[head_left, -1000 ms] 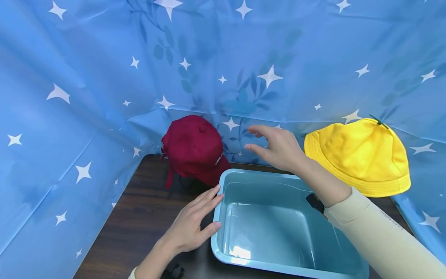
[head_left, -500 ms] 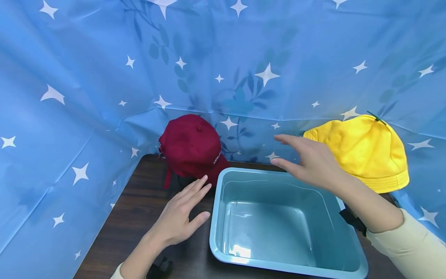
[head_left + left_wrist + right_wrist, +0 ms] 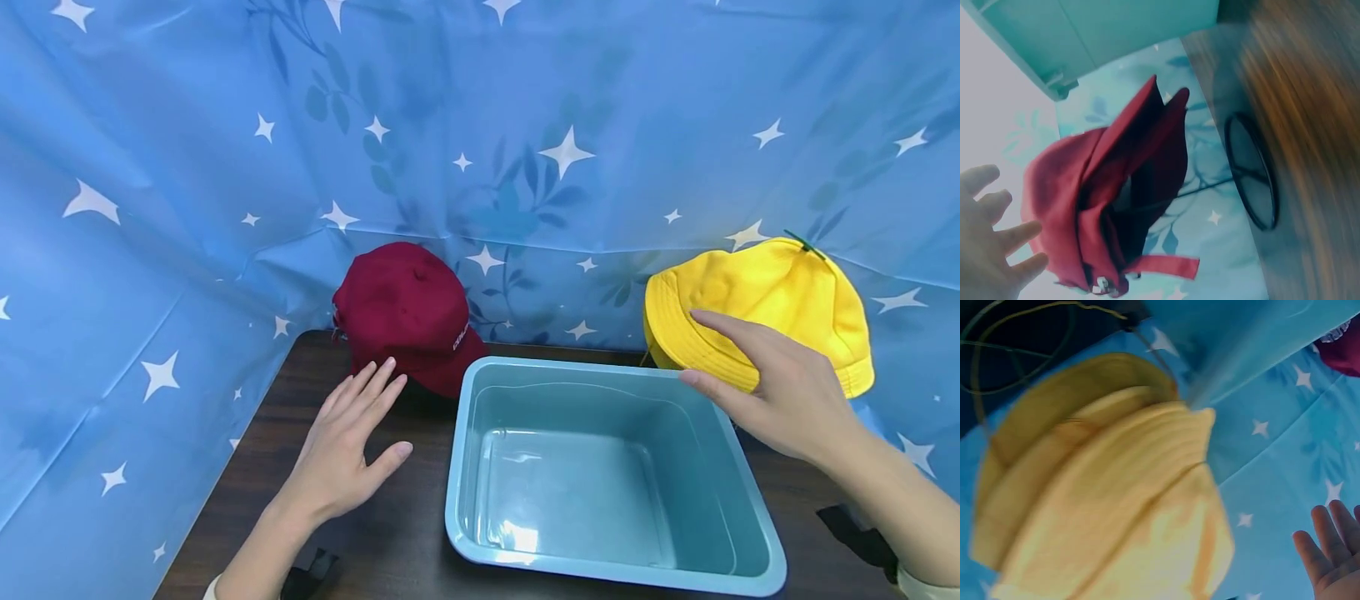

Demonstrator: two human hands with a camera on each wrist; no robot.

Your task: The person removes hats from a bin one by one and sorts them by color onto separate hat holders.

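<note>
A dark red baseball cap [image 3: 405, 308] sits at the back left, its brim towards the right. My left hand [image 3: 337, 458] hovers just in front of it, fingers spread, holding nothing. In the left wrist view the cap [image 3: 1054, 194] hangs on a thin black wire stand [image 3: 1250, 174], the fingers beside its crown. At the back right is a yellow bucket hat [image 3: 787, 283] with a green stem on top. My right hand [image 3: 787, 392] overlaps its brim in the head view, thumb and fingers apart. The right wrist view shows that hand [image 3: 1338, 556] beside the hat [image 3: 1147, 506], grasping nothing.
Between the hands a light blue plastic basin [image 3: 577, 492] stands on the dark wooden table [image 3: 405, 533]. Behind the table hangs a blue cloth [image 3: 525, 83] with white stars. A wire ring [image 3: 977, 381] shows under the yellow hat.
My left hand has drawn away from the basin's left rim, leftward to the red cap. My right hand has swung right, from above the basin's far edge to the yellow hat.
</note>
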